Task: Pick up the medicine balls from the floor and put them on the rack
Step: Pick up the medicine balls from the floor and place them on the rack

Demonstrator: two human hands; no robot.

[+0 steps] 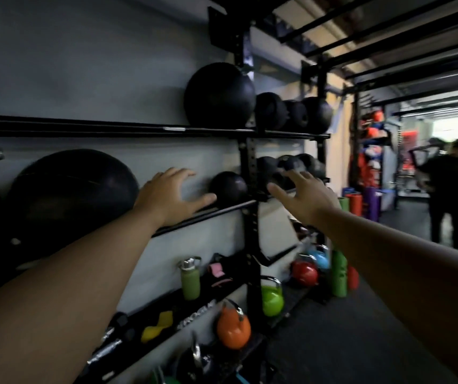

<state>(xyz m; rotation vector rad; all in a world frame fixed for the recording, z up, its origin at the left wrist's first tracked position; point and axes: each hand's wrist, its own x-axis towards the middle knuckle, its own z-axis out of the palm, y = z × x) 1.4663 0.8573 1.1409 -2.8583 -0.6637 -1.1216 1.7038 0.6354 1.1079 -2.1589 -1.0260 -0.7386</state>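
A small black medicine ball [229,189] rests on the middle rail of the black wall rack [250,167]. My left hand [171,196] is open just left of it, thumb tip close to the ball. My right hand [302,196] is open to the ball's right, fingers spread, holding nothing. A very large black ball [69,195] sits on the same rail at the left. On the top rail sit a big black ball [219,97] and several smaller ones [294,113]. More dark balls [286,164] lie behind my right hand.
The lower shelves hold a green bottle [191,281], a yellow dumbbell [157,325], and orange [233,327], green [271,299], red [305,273] and blue [319,257] kettlebells. Green foam rollers [339,273] stand by the rack. A person in black [444,189] stands at the right.
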